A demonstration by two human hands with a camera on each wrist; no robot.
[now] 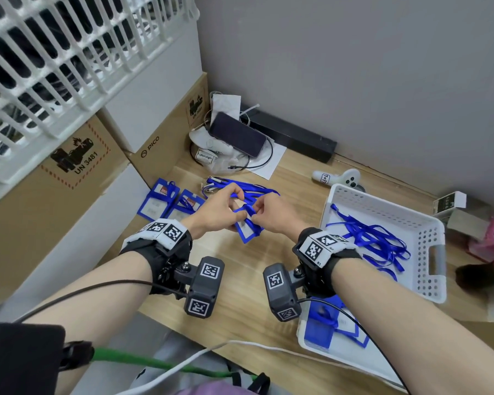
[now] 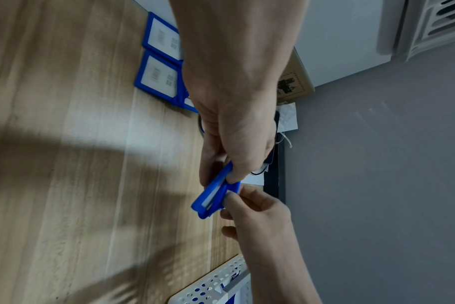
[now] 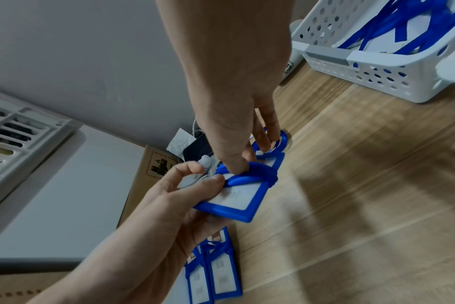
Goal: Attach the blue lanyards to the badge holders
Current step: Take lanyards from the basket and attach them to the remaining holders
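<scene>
Both hands meet above the middle of the wooden table. My left hand (image 1: 237, 208) grips a blue badge holder (image 3: 237, 199) by its top end, thumb on its face. A blue lanyard (image 3: 249, 174) is looped and knotted at that holder's top. My right hand (image 1: 257, 212) pinches this lanyard, its index fingertip on the loop and its other fingers curled round the strap. In the left wrist view the holder (image 2: 213, 197) shows edge-on between the two hands. Two badge holders with lanyards (image 1: 169, 201) lie at the left. Loose lanyards (image 1: 240, 186) are piled behind the hands.
A white basket (image 1: 437, 252) at the right holds more blue lanyards (image 1: 374, 240). A white tray (image 1: 301, 332) near the front edge holds badge holders. Cardboard boxes (image 1: 69, 181) wall off the left. A phone (image 1: 237, 134) and a white controller (image 1: 340, 178) lie at the back.
</scene>
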